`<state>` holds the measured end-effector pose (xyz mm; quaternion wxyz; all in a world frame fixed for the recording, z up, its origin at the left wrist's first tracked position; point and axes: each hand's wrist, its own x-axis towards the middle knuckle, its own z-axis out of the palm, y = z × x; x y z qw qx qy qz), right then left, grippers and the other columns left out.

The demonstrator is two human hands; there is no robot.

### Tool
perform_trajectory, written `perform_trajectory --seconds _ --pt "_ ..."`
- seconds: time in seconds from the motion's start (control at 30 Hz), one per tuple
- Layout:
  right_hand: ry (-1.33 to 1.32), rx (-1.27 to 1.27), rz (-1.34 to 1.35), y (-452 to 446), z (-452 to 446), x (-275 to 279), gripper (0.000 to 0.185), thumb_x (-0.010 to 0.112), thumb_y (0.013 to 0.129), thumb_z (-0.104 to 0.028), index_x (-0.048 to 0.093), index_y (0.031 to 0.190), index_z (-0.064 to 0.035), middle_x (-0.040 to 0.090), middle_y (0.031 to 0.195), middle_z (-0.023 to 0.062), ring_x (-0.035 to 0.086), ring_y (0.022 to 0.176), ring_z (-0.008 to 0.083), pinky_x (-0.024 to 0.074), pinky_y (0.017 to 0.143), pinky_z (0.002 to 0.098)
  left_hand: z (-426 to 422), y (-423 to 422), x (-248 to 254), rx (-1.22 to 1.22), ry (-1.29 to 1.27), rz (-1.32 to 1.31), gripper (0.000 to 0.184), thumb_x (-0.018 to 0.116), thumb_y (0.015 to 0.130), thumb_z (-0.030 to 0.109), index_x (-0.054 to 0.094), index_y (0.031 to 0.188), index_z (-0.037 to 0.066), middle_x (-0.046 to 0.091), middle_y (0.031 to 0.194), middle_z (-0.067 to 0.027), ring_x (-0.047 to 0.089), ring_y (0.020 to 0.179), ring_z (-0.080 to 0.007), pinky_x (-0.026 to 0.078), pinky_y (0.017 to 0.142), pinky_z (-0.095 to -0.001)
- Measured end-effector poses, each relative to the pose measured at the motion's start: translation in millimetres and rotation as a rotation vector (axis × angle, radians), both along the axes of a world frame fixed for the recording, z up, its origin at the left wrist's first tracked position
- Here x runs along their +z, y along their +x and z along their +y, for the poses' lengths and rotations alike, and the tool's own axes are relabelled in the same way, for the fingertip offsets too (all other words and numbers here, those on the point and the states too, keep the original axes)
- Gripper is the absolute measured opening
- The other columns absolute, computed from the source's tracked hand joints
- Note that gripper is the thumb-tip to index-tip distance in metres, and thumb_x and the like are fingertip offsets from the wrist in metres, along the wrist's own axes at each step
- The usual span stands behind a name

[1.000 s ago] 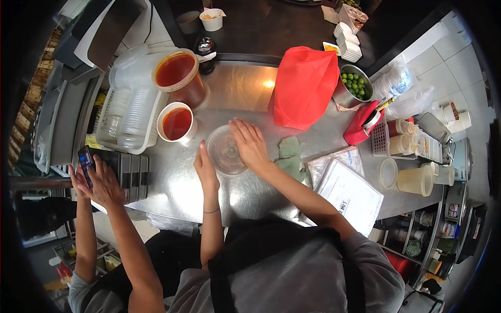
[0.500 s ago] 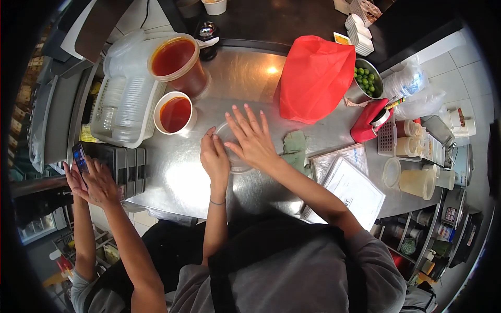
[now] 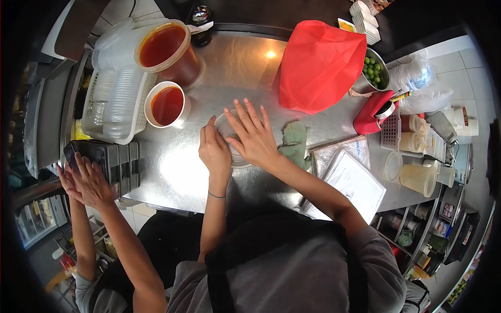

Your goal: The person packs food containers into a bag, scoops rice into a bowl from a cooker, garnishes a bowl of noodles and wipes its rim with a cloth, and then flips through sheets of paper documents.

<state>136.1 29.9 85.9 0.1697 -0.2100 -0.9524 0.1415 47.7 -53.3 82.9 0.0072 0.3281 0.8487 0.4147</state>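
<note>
On the steel counter, a clear round plastic container point(image 3: 240, 161) stands between my hands, mostly covered by them. Curled against its left side are the fingers of my left hand point(image 3: 215, 150). My right hand point(image 3: 254, 136) lies over the top, palm down, with its fingers stretched and apart. To the left is a white paper cup point(image 3: 150, 107) of red-orange liquid, and behind it a large clear tub point(image 3: 182, 73) of the same colour. A green cloth point(image 3: 295, 140) lies right of my right hand, with a red bag point(image 3: 321, 68) farther back.
At the left, a white basket point(image 3: 138, 122) holds stacked plastic lids and cups. A co-worker's hands point(image 3: 91, 180) hold a phone beside a grey rack point(image 3: 122, 166). Papers point(image 3: 355, 188) lie front right. Behind them are a red dispenser point(image 3: 365, 122) and a metal pot of limes point(image 3: 383, 73).
My view has shifted slightly, so the counter items sit a little higher. My hands keep nearly the same pose around the container. The co-worker's phone has tilted and its lit screen no longer shows.
</note>
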Motion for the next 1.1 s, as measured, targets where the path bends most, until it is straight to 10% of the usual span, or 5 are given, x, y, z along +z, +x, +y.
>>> perform_trajectory --seconds 0.4,0.93,1.1 --pt "0.058 0.033 -0.083 -4 -3 1 0.064 0.051 0.083 -0.044 0.034 0.138 -0.0152 0.022 0.147 0.0097 0.015 0.136 0.0322 0.0123 0.104 0.0587 2 1 -7 -0.048 -0.102 0.279 0.044 0.050 0.078 0.004 0.052 0.122 0.008 0.057 0.114 -0.0116 0.057 0.098 -0.0294 0.050 0.076 -0.0356" --pt "-0.029 0.250 -0.058 1 22 -2 0.058 0.046 0.089 -0.035 0.031 0.138 -0.0075 0.023 0.146 0.0140 0.019 0.135 0.0313 0.0151 0.107 0.0497 3 8 -15 -0.098 0.154 -0.128 0.047 0.041 0.080 -0.007 0.049 0.125 0.003 0.052 0.120 -0.0185 0.053 0.108 -0.0324 0.044 0.088 -0.0350" --pt "-0.109 -0.306 0.373 20 21 -27 0.050 0.044 0.091 -0.030 0.040 0.130 0.0004 0.045 0.128 0.0228 0.039 0.124 0.0341 0.0269 0.103 0.0457 -3 40 -20 0.063 0.372 -0.198 0.048 0.029 0.084 -0.008 0.040 0.130 -0.002 0.047 0.127 -0.0224 0.046 0.118 -0.0324 0.034 0.100 -0.0368"
